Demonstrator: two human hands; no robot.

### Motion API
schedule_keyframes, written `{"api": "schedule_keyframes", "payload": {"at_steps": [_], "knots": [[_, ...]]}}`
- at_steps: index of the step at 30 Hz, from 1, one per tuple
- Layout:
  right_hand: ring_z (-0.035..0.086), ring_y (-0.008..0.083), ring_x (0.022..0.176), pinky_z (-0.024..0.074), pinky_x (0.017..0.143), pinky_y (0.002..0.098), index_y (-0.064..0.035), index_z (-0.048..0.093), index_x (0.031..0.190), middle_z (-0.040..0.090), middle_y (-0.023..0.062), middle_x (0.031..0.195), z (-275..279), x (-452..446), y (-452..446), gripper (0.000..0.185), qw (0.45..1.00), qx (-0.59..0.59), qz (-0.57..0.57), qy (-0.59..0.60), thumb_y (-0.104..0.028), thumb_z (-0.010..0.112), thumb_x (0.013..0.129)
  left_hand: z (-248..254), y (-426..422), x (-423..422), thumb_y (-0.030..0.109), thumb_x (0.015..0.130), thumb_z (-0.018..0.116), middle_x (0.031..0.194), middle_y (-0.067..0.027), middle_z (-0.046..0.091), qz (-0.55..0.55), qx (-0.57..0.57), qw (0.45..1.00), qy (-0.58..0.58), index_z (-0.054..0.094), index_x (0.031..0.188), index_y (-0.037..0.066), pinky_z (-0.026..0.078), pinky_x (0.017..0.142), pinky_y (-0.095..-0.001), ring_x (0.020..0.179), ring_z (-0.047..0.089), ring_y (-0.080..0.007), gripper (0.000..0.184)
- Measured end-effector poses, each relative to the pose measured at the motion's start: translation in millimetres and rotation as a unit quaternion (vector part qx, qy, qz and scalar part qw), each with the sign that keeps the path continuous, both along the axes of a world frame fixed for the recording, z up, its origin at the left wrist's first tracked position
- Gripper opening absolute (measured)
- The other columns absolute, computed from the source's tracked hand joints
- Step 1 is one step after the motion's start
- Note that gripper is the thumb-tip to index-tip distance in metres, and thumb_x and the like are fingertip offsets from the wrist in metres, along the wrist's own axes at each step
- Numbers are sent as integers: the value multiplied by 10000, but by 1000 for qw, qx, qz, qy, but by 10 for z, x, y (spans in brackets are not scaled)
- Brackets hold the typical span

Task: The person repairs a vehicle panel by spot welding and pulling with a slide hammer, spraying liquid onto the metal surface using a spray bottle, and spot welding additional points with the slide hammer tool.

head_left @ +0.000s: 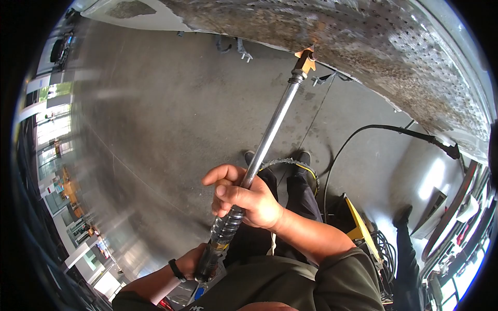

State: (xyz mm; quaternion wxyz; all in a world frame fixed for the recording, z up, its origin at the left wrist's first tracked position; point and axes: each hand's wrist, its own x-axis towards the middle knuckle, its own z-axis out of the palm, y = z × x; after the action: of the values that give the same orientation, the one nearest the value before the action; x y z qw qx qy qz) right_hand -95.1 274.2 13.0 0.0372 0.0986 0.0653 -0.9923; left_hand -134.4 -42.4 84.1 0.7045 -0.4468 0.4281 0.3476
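My left hand [195,262], with a black band at the wrist, is closed around the dark rear grip of a slide hammer [275,124]. Farther up the tool, my right hand [249,199] is wrapped loosely around the bright shaft and the top of the ribbed black sleeve, thumb across the front and index finger partly stretched out. A copper star-shaped tip [306,61] at the far end meets the lower edge of a worn, pitted metal panel [363,52]. Whether the tip is fixed to the panel, I cannot tell.
A black cable [337,150] curves to a clamp-like end [452,150] at the panel's right. A yellow machine [358,220] and coiled cables [384,249] stand at my right. Another person's dark leg [407,254] shows beyond. Small metal brackets [243,50] hang under the panel.
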Motion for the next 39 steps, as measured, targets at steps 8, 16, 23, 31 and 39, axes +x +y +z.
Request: {"api": "schedule_keyframes", "payload": {"at_steps": [8,16,23,31,39], "knots": [[657,109,745,526,733,272,27,582,1326,640,13,801,-31,-4,23,363,1000,11,2,4,-120,629,998,-18,136,13,336,1096,456,759,-108,691,-44,5,997,56,625,1142,59,592,566,-339,606,698,-236,328],[700,282,736,572,778,395,42,338,1551,693,134,747,-275,-248,770,717,989,59,-132,34,-189,652,949,-97,57,142,439,1094,393,739,-89,669,-50,-14,997,57,638,1112,44,586,572,-343,600,687,-231,464],[616,180,667,545,751,368,12,484,1449,605,42,745,-226,-144,450,522,991,41,-124,-10,-188,653,997,-33,39,129,447,1107,361,834,-97,690,-122,25,988,88,634,1167,42,579,594,-325,677,691,-198,492],[618,159,710,513,737,340,63,518,1376,578,29,762,-109,212,-179,455,999,24,9,-28,-61,642,955,-271,-54,338,575,1075,395,761,-107,702,-47,-49,996,58,661,1030,71,585,581,-379,606,679,-260,572],[607,162,696,516,708,345,57,545,1332,564,33,750,-120,92,57,395,998,60,12,-31,-62,615,961,-496,-72,350,642,1073,357,796,-140,719,-20,-4,998,53,684,1098,83,604,667,-442,685,710,-312,648]]}}
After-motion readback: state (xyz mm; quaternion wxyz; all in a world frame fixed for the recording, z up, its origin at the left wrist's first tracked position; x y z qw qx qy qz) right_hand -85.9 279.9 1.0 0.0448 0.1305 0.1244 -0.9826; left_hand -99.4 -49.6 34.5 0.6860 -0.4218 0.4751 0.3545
